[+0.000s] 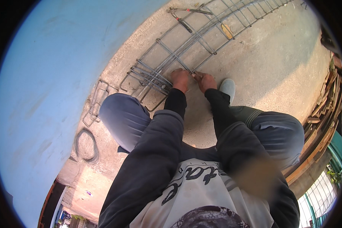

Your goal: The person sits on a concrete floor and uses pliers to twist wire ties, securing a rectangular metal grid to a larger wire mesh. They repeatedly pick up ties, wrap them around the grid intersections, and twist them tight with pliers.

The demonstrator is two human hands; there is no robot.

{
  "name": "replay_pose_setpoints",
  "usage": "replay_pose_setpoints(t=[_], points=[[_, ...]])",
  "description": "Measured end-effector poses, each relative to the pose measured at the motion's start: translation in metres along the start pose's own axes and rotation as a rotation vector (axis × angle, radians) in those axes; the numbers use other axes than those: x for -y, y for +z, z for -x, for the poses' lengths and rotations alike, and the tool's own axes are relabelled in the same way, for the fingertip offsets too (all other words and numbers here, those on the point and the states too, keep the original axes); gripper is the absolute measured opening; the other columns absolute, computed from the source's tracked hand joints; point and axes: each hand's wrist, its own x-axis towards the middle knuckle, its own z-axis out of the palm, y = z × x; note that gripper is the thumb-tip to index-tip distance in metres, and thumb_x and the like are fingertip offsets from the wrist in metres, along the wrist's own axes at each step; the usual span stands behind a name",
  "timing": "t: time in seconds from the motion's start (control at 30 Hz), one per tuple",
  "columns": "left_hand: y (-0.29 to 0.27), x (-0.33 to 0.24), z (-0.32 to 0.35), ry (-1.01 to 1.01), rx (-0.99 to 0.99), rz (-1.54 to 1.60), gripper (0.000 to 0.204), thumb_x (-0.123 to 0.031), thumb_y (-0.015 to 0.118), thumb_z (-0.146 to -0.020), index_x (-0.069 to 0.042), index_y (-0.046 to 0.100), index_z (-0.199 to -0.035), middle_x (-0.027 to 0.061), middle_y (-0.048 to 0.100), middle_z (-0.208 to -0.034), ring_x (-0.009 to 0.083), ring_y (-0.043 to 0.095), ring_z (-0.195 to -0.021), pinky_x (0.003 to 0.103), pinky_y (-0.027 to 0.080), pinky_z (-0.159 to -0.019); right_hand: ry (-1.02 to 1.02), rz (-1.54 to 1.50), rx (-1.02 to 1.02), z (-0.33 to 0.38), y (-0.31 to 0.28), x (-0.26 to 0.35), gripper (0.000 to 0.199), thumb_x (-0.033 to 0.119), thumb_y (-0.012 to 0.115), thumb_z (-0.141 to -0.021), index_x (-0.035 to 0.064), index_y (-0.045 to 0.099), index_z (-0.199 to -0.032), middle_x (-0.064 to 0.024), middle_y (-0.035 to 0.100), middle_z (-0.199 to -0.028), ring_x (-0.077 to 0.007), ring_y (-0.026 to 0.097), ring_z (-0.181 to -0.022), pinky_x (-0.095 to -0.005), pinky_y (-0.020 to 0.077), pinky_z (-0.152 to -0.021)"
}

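Note:
A long steel rebar cage (pixel 201 36) lies on the concrete floor, running from in front of me toward the far right. My left hand (pixel 179 79) is closed at its near right side, against the rods. Beside it my right hand (pixel 206 81) is pinched, with thumb and forefinger at a corner where a bent stirrup meets a long bar. What either hand grips is too small or hidden to make out. Several bent stirrups (pixel 150 78) sit bunched on the bars at the near end. Pincers with red and black handles (pixel 184 23) rest open across the cage's far part.
A blue wall (pixel 57 68) rises along the left. Loose stirrups (pixel 97 102) and a coil of thin wire (pixel 86 146) lie at its foot. A yellowish-brown piece (pixel 227 31) lies by the cage. Stacked wooden boards (pixel 317 125) stand at the right. My knees flank my arms.

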Motion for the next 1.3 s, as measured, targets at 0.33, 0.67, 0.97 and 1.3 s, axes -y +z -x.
replay_pose_setpoints(t=[0.33, 0.67, 0.97, 1.3], points=[[0.008, 0.006, 0.018, 0.17, -0.094, 0.06, 0.017, 0.002, 0.07, -0.083, 0.008, 0.071, -0.098, 0.0168, 0.071, -0.097, 0.0259, 0.066, -0.09, 0.038, 0.05, -0.082, 0.006, 0.013, -0.013, 0.0, 0.002, -0.002, 0.043, 0.043, 0.062, -0.095, 0.0111, 0.068, -0.124, -0.0242, 0.07, -0.104, -0.0375, 0.068, -0.099, -0.0414, 0.0522, -0.086], [0.012, 0.024, 0.044, 0.657, -0.253, -0.337, 0.01, -0.001, 0.069, -0.082, -0.001, 0.074, -0.091, 0.0117, 0.07, -0.086, 0.0206, 0.065, -0.082, 0.033, 0.049, -0.072, -0.003, 0.033, -0.021, 0.007, 0.005, 0.007, 0.041, 0.039, 0.059, -0.097, 0.0103, 0.067, -0.125, -0.0198, 0.07, -0.109, -0.0361, 0.068, -0.102, -0.0411, 0.0519, -0.088], [0.011, 0.026, 0.04, 1.085, -0.149, -0.722, 0.008, -0.004, 0.067, -0.077, -0.004, 0.071, -0.084, 0.012, 0.06, -0.086, 0.032, 0.056, -0.093, 0.044, 0.045, -0.087, -0.096, 0.079, -0.064, -0.014, 0.035, -0.043, 0.031, 0.03, 0.057, -0.095, 0.0214, 0.068, -0.123, -0.019, 0.07, -0.104, -0.0387, 0.066, -0.098, -0.0467, 0.0519, -0.086], [0.001, 0.024, 0.053, 0.899, -0.129, -0.592, 0.026, -0.001, 0.064, -0.084, -0.008, 0.066, -0.108, 0.0129, 0.067, -0.096, 0.0331, 0.059, -0.098, 0.042, 0.047, -0.086, -0.011, 0.18, 0.042, -0.006, 0.026, -0.014, 0.029, 0.023, 0.053, -0.095, 0.0103, 0.069, -0.115, -0.0216, 0.069, -0.102, -0.0396, 0.066, -0.099, -0.047, 0.0522, -0.086]])
